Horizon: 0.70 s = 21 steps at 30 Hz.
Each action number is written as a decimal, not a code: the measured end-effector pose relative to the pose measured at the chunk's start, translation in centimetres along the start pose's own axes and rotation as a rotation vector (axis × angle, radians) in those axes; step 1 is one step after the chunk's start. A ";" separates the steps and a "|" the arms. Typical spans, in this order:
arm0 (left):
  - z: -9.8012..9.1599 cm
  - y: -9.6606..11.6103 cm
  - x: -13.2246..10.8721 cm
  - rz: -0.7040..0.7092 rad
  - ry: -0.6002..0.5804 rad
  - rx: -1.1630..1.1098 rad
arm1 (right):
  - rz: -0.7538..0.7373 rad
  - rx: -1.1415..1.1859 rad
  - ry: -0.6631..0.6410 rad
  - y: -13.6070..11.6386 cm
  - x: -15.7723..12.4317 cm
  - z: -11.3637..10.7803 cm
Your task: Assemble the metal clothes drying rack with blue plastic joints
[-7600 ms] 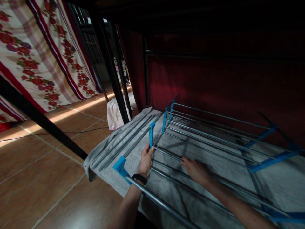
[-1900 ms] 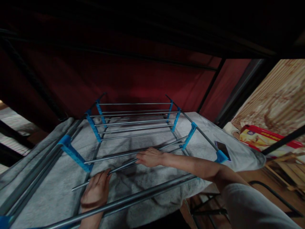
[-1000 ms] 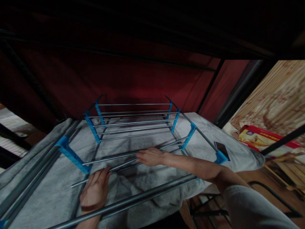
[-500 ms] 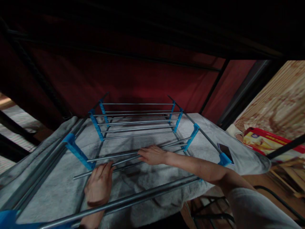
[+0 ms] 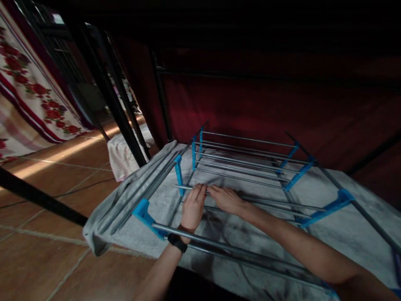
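A folding drying rack (image 5: 250, 167) with grey metal rods and blue plastic brackets lies flat on a grey towel (image 5: 344, 225). My left hand (image 5: 191, 208), a black band on its wrist, rests over a loose grey rod (image 5: 269, 200) near the rod's left end, fingers curled on it. My right hand (image 5: 226, 199) lies right beside it on the same rod, fingers bent over it. The rod's left tip sits close to a blue bracket (image 5: 178, 168).
The towel covers a low surface under a dark frame with red cloth (image 5: 250, 100) behind. Brown floor tiles (image 5: 46, 234) lie to the left, crossed by black bars (image 5: 37, 196). A striped pink cloth (image 5: 122, 154) and a flowered curtain (image 5: 34, 96) are further left.
My view has swung left. Both hands have come together at the left end of the loose rod, which now lies across the rack towards the left blue bracket.
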<state>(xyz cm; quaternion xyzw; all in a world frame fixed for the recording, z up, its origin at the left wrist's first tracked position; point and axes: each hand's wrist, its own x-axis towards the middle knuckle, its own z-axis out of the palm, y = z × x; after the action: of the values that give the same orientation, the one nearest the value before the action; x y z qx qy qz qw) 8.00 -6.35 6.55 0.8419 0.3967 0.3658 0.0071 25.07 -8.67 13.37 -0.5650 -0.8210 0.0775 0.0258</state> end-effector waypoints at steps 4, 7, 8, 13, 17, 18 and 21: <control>0.8 -1.2 -2.0 0.046 0.056 -0.011 | 0.011 -0.009 0.027 0.7 0.7 -0.3; -0.5 -2.3 -5.1 0.046 0.000 -0.056 | 0.020 -0.008 0.021 1.1 0.9 -0.5; -1.5 -2.6 -6.3 0.036 -0.051 -0.073 | 0.022 -0.011 0.017 1.2 0.9 -0.5; -8.5 -3.7 -12.3 0.094 -0.333 -0.135 | 0.036 -0.031 0.013 1.3 1.4 -0.7; -13.6 -6.2 -15.2 -0.120 -0.246 -0.243 | 0.049 -0.027 0.043 1.2 1.7 -0.8; -14.6 -7.3 -15.3 -0.247 -0.152 -0.253 | 0.054 -0.022 0.047 1.2 1.7 -0.8; -16.6 -11.2 -13.0 -0.619 0.152 -0.258 | 0.071 -0.009 0.042 1.1 2.0 -0.7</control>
<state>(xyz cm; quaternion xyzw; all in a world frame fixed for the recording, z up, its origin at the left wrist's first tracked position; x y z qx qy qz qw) -15.15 -11.99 7.36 0.6440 0.5834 0.4549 0.1947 25.52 -6.38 13.82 -0.5956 -0.8000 0.0625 0.0378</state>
